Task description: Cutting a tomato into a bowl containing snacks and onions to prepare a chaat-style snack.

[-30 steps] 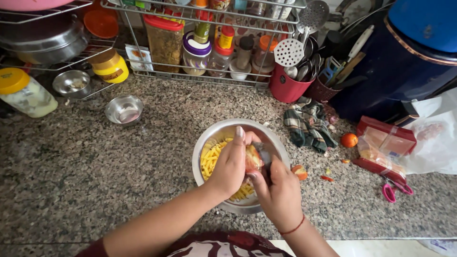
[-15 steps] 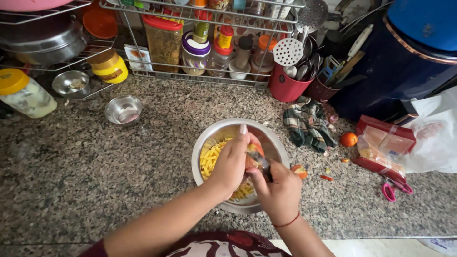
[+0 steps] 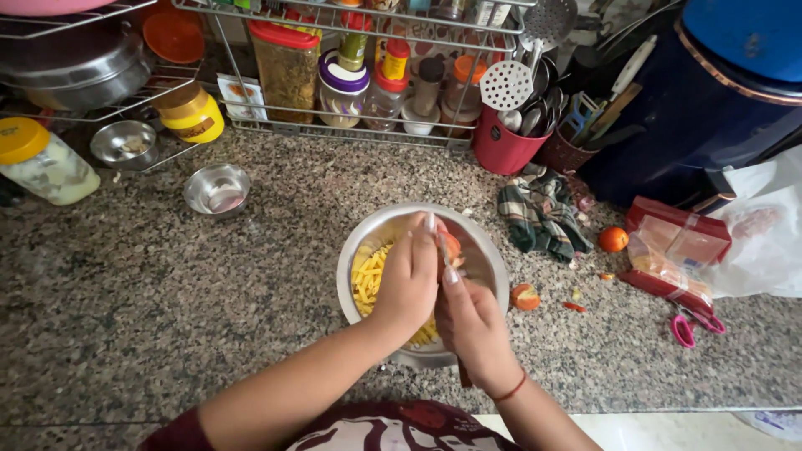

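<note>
At right of the frame, a flat red packet (image 3: 678, 247) with a clear window lies on the bench. In the upper left, a small white sachet (image 3: 243, 98) leans in the wire rack (image 3: 351, 134), beside a yellow jar's brown label (image 3: 195, 129).

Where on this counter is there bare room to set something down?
The widest bare granite lies left of the steel bowl, below the small steel cup. A smaller patch sits between the bowl and pink scissors. It is crowded along the wire rack and around the checked cloth.
</note>
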